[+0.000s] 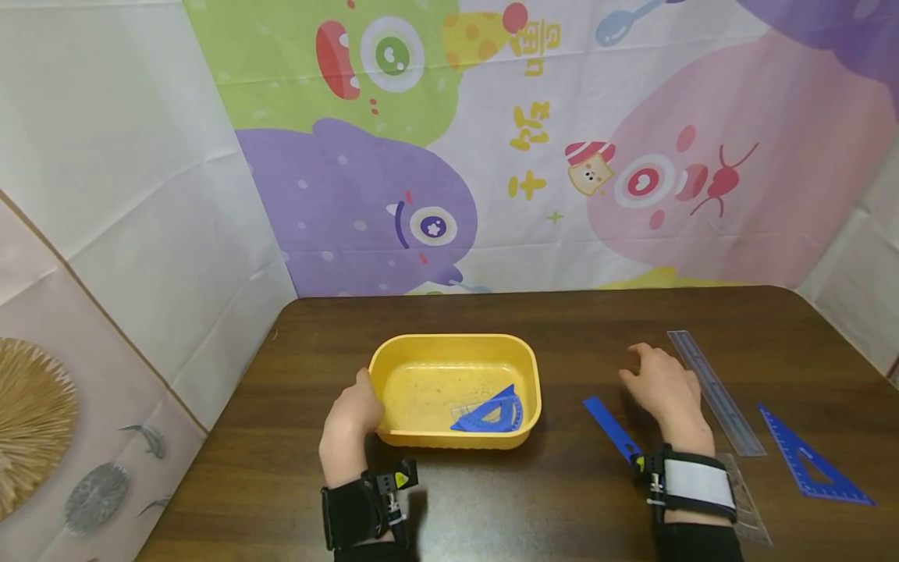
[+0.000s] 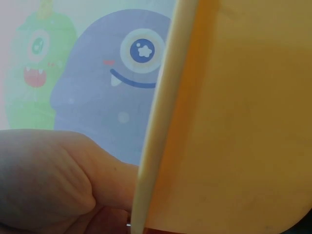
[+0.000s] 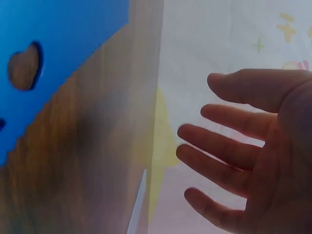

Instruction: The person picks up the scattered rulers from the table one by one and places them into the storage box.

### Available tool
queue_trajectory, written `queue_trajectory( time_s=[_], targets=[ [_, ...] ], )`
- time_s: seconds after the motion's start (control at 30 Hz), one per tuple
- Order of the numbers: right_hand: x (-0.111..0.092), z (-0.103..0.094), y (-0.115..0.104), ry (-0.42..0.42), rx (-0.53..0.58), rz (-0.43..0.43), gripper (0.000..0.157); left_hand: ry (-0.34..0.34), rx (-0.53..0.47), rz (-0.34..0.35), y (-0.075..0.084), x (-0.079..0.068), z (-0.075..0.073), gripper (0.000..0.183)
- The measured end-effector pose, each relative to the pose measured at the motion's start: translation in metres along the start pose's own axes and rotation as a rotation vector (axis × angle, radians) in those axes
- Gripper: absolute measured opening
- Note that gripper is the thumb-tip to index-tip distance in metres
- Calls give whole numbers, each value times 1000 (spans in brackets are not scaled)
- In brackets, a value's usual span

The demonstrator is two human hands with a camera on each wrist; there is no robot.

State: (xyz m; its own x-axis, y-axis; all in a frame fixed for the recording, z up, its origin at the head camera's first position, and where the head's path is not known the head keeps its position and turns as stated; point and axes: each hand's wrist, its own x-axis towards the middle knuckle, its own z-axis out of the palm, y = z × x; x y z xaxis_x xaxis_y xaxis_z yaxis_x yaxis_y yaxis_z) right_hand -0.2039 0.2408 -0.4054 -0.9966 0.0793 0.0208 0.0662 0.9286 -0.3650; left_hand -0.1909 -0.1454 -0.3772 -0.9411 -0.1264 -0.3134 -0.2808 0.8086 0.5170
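My left hand (image 1: 351, 421) grips the left end of a yellow plastic basin (image 1: 456, 441); in the left wrist view the thumb meets the rim (image 2: 165, 107) and the fingertips are hidden. Inside the basin lie a blue protractor (image 1: 516, 410) and a clear piece, partly covered. Over the table, my right hand (image 1: 663, 386) holds nothing, its fingers spread apart in the right wrist view. It is between a blue ruler (image 1: 609, 425) and a long clear ruler (image 1: 716, 390). The blue ruler's near end is hidden by the wrist strap.
Right of the clear ruler lies a blue set square (image 1: 808, 460). A clear set square (image 1: 747, 507) is partly under the right forearm. The brown table (image 1: 492, 507) ends at a cartoon-printed cloth (image 1: 520, 234) at the back, with white cloth walls beside.
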Motion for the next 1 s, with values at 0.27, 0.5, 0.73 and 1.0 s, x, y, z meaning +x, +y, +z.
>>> queue_trajectory(
  time_s=[0.27,0.5,0.73,1.0],
  targets=[
    [-2,-2,12,-45,36,83,56,-6,-4,2,0,0,0,59],
    [-3,-1,19,-57,51,116,56,2,-5,6,-1,0,0,57],
    [-3,1,28,-17,54,134,48,-5,-1,9,-1,1,0,57],
    [-6,0,40,36,91,220,47,-3,-4,6,0,1,0,58]
  ],
)
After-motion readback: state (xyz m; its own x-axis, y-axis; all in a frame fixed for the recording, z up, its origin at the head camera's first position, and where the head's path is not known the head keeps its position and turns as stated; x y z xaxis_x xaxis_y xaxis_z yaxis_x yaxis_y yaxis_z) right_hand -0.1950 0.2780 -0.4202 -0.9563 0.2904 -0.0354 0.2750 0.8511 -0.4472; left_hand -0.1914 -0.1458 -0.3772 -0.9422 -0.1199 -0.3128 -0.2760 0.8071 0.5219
